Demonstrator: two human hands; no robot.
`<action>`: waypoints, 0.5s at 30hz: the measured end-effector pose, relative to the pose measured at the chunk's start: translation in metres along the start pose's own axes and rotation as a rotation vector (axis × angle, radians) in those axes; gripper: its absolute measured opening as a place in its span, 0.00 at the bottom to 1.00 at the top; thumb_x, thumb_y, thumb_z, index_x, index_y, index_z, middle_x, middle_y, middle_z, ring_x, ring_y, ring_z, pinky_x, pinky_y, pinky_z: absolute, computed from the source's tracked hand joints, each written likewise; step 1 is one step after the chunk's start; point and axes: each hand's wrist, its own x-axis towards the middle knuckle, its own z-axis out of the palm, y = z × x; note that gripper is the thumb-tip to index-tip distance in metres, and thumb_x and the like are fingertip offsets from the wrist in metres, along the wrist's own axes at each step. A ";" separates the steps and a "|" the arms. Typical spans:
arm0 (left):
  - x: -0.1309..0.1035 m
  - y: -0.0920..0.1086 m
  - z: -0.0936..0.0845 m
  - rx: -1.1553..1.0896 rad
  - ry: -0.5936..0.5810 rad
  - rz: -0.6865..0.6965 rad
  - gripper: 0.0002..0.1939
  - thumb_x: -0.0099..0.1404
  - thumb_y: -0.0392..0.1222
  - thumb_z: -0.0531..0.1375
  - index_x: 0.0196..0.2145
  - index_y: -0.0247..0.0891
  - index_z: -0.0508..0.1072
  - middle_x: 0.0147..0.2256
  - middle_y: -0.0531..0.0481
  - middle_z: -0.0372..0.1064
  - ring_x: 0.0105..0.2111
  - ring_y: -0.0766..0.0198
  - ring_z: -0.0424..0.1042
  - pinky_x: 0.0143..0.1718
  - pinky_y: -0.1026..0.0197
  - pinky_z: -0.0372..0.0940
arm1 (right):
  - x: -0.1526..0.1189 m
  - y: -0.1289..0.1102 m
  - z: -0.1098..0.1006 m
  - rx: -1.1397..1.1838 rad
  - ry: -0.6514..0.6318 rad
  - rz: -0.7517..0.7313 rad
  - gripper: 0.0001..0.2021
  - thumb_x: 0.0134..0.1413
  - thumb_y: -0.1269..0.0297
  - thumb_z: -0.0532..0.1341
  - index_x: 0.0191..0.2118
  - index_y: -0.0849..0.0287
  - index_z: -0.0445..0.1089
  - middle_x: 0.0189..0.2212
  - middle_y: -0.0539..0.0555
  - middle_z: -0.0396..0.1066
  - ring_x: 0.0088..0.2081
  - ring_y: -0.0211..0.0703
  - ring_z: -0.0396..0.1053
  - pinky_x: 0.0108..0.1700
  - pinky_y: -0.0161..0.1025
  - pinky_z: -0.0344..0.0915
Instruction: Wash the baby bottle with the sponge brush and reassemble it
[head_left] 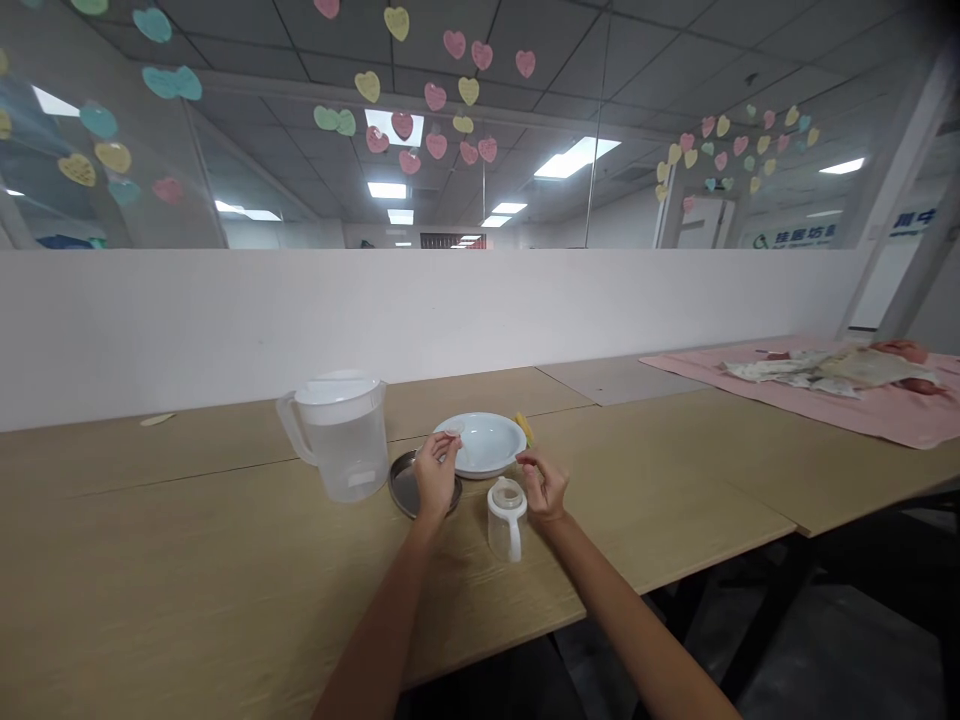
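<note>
My left hand (pixel 437 470) pinches a small, thin, see-through round piece (pixel 455 429) over the left rim of a white basin (pixel 487 470). Beneath that hand lies a round dark metal tray (pixel 403 487), partly covered by it. My right hand (pixel 545 483) is closed with curled fingers at the basin's right edge; whatever it may hold is too small to make out. Between my forearms stands a small clear cup (pixel 499 535) with a white rim and handle, its top opening facing up. A large translucent pitcher (pixel 349 450) with a white lid is left of the tray.
A yellow object (pixel 524 429) lies behind the basin's right side. Farther right, a pink cloth (pixel 885 418) carries crumpled pale items and a doll-like figure (pixel 900 350). A flat pale piece (pixel 158 420) rests at the back left. A white wall (pixel 375 310) borders the wooden table (pixel 187 580).
</note>
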 end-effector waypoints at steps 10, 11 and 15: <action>0.002 0.009 0.001 -0.502 0.076 -0.305 0.13 0.51 0.36 0.71 0.33 0.33 0.74 0.32 0.49 0.76 0.32 0.66 0.77 0.48 0.60 0.68 | -0.004 -0.010 0.004 0.087 -0.194 -0.181 0.13 0.61 0.59 0.53 0.39 0.58 0.73 0.29 0.56 0.76 0.29 0.46 0.74 0.34 0.43 0.69; 0.003 0.011 0.002 -0.569 0.070 -0.330 0.12 0.51 0.34 0.71 0.32 0.33 0.74 0.32 0.50 0.76 0.33 0.67 0.77 0.49 0.60 0.68 | -0.004 -0.011 0.005 0.084 -0.213 -0.179 0.14 0.61 0.59 0.52 0.39 0.58 0.73 0.29 0.56 0.76 0.29 0.45 0.74 0.34 0.42 0.69; 0.006 0.021 0.002 -0.744 0.065 -0.453 0.09 0.55 0.27 0.68 0.31 0.34 0.72 0.31 0.51 0.75 0.34 0.68 0.77 0.55 0.60 0.66 | -0.003 -0.017 0.007 0.056 -0.261 -0.144 0.16 0.62 0.57 0.51 0.42 0.58 0.73 0.30 0.56 0.76 0.27 0.45 0.72 0.33 0.42 0.67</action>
